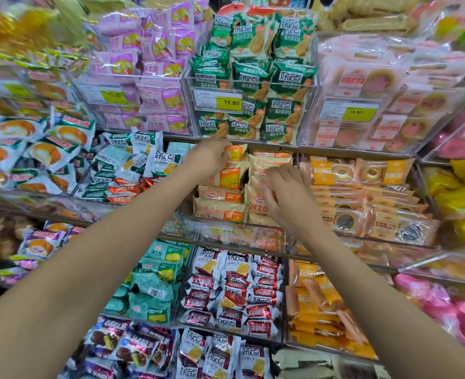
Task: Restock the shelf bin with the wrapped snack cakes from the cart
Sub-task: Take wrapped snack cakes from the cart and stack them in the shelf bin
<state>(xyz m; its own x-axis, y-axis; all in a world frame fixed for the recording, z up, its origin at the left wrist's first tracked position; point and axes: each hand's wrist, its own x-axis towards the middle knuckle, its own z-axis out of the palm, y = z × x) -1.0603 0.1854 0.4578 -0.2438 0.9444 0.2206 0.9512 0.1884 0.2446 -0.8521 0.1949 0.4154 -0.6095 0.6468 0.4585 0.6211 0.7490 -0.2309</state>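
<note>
On the left, a bin of white-and-green packets (141, 170) sits beside the clear shelf bin (234, 231) in the middle row. The left hand (209, 157) reaches into the back of that bin, fingers curled round the top edge of an orange wrapped snack cake (235, 153). More orange snack cakes (221, 198) lie stacked in the bin below it. The right hand (286, 192) rests on the stack's right column with fingers spread and nearly straight, though whether it presses is hard to judge. Farther right stand round boxed cakes (368, 192).
</note>
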